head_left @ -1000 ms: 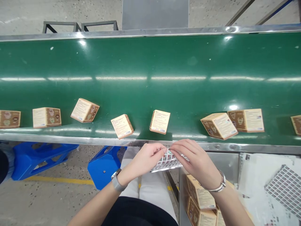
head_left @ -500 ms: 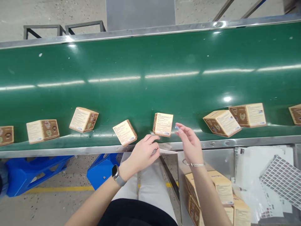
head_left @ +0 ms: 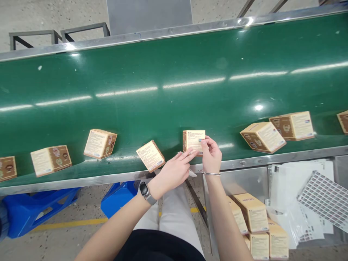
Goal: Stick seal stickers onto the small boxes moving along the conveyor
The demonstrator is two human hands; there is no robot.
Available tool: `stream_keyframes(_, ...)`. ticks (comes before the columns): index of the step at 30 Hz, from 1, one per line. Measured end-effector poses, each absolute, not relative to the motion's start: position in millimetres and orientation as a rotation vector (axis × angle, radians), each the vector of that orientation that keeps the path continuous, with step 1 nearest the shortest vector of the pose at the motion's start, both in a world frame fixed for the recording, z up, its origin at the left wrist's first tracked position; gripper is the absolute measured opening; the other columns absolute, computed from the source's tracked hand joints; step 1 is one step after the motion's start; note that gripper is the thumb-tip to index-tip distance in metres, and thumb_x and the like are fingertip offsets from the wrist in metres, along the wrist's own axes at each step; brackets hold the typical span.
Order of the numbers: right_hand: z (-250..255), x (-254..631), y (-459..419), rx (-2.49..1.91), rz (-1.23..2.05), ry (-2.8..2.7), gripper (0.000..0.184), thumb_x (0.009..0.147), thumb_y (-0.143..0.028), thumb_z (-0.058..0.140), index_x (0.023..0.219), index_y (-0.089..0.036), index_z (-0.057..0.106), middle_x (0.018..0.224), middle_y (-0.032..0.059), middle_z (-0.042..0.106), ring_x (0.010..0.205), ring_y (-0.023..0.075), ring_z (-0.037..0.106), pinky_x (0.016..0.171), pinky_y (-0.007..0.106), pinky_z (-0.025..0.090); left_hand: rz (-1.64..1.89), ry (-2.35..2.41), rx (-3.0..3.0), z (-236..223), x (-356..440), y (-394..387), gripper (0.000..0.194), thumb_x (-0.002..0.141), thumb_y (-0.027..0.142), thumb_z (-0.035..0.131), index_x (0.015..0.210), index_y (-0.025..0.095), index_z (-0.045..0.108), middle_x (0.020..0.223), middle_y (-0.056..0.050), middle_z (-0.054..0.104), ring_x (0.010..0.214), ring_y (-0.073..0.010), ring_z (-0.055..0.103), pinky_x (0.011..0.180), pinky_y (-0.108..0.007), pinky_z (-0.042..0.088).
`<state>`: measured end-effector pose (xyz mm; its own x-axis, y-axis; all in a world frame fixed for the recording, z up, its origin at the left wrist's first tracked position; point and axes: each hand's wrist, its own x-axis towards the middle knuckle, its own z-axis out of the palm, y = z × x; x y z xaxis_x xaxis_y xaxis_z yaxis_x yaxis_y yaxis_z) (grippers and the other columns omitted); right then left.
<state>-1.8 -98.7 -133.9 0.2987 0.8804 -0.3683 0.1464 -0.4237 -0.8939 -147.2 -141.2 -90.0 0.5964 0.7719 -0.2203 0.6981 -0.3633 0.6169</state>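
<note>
A cream-and-brown cardboard box (head_left: 192,139) sits near the front edge of the green belt, its printed face up. My right hand (head_left: 212,154) is at its right side, thumb and forefinger pinched on a small blue sticker (head_left: 200,140) that lies against this face. From the left, my left hand (head_left: 176,168) reaches over with its forefinger and middle finger on the box's lower part. Its other fingers are curled, and the pale corner of a white sheet (head_left: 192,173) pokes out beneath them; the rest is hidden under the hand. Just left lies another box (head_left: 150,156), turned askew.
More boxes stand along the belt (head_left: 130,116), to the left (head_left: 100,144) and right (head_left: 263,137). A metal tray (head_left: 244,177) below right holds several stacked boxes (head_left: 251,212), white sheets (head_left: 288,188) and a sticker sheet (head_left: 324,199). Blue stools (head_left: 40,206) stand under the belt.
My right hand has brought the blue sticker from beside the box onto its printed face. My left hand has moved right and its fingertips now rest on the box. The view has tilted slightly.
</note>
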Motion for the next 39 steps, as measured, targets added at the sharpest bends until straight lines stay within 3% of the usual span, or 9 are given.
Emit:
stream_keyframes(4,-134.3,4.1,-95.6,-1.818,1.129,-0.971,0.034,0.08,-0.053,0.06,0.086,-0.019,0.058,0.124,0.0154,0.062,0.092,0.0228,0.067,0.065,0.035,0.058,0.129,1.142,2.147,-90.4,-140.3,-137.4,0.028,0.093,0.008,0.042,0.089,0.012,0.069,0.157,-0.008,0.034,0.147,-0.023,0.031,0.118,-0.041,0.036)
stream_keyframes(16,-141.3,13.7,-83.8,-1.919,0.78,-1.069,0.023,0.081,-0.043,0.059,0.082,-0.021,0.053,0.108,0.0129,0.066,0.096,0.0236,0.064,0.087,0.042,0.052,0.093,1.115,2.16,-92.6,-118.5,-124.9,0.028,0.091,0.009,0.043,0.091,0.012,0.071,0.157,-0.009,0.034,0.147,-0.0221,0.029,0.118,-0.042,0.034)
stream_keyframes(22,-155.4,27.2,-67.3,-1.934,0.659,-0.984,0.03,0.084,-0.044,0.058,0.102,-0.024,0.046,0.112,0.012,0.06,0.088,0.0202,0.066,0.079,0.039,0.056,0.078,1.096,2.202,-97.3,-105.9,-118.1,0.028,0.092,0.011,0.043,0.091,0.015,0.071,0.157,-0.008,0.034,0.146,-0.021,0.032,0.119,-0.04,0.031)
stream_keyframes(26,-134.4,51.0,-62.9,-1.932,0.656,-1.014,0.024,0.087,-0.045,0.054,0.095,-0.022,0.052,0.099,0.0101,0.063,0.088,0.0227,0.067,0.08,0.042,0.056,0.18,1.119,2.161,-81.4,-109.0,-119.2,0.029,0.095,0.012,0.04,0.091,0.013,0.069,0.154,-0.012,0.041,0.145,-0.0221,0.034,0.119,-0.039,0.029)
stream_keyframes(28,-107.5,60.1,-70.3,-1.895,0.686,-1.157,0.023,0.085,-0.043,0.06,0.091,-0.021,0.058,0.098,0.0095,0.066,0.092,0.024,0.066,0.086,0.043,0.053,0.219,1.163,2.036,-64.2,-118.3,-122.9,0.028,0.097,0.015,0.04,0.089,0.013,0.066,0.141,-0.014,0.056,0.134,-0.0243,0.049,0.11,-0.039,0.038)
stream_keyframes(30,-76.0,63.4,-82.1,-1.735,0.861,-1.552,0.021,0.088,-0.042,0.059,0.091,-0.022,0.063,0.093,0.0077,0.069,0.088,0.0229,0.067,0.085,0.041,0.054,0.195,1.22,1.792,-45.4,-131.3,-127.9,0.027,0.099,0.021,0.039,0.088,0.016,0.064,0.097,-0.008,0.072,0.094,-0.0215,0.067,0.084,-0.034,0.05)
stream_keyframes(32,-47.9,60.5,-94.4,-1.449,1.198,-1.911,0.018,0.089,-0.041,0.06,0.092,-0.023,0.066,0.089,0.0056,0.072,0.082,0.021,0.069,0.076,0.035,0.056,0.26,1.241,1.509,-30.1,-145.0,-133.6,0.03,0.1,0.029,0.039,0.084,0.018,0.062,0.073,-0.001,0.065,0.068,-0.0157,0.061,0.065,-0.027,0.046)
stream_keyframes(35,-23.4,50.7,-106.7,-1.211,1.481,-2.119,0.014,0.093,-0.035,0.058,0.088,-0.024,0.066,0.081,0.0028,0.073,0.072,0.0181,0.069,0.065,0.029,0.057,0.379,1.212,1.125,-20.1,-160.3,-143.3,0.024,0.098,0.032,0.044,0.093,0.019,0.063,0.073,0.002,0.06,0.061,-0.0112,0.051,0.056,-0.023,0.037)
stream_keyframes(39,-18.4,44.4,-110.0,-1.208,1.459,-2.183,0.021,0.097,-0.032,0.05,0.083,-0.023,0.064,0.078,0.0026,0.072,0.068,0.0173,0.068,0.061,0.028,0.055,0.49,1.168,0.801,-22.2,-164.8,-156.3,0.019,0.093,0.034,0.053,0.1,0.018,0.06,0.071,0.003,0.057,0.06,-0.0102,0.046,0.054,-0.021,0.033)
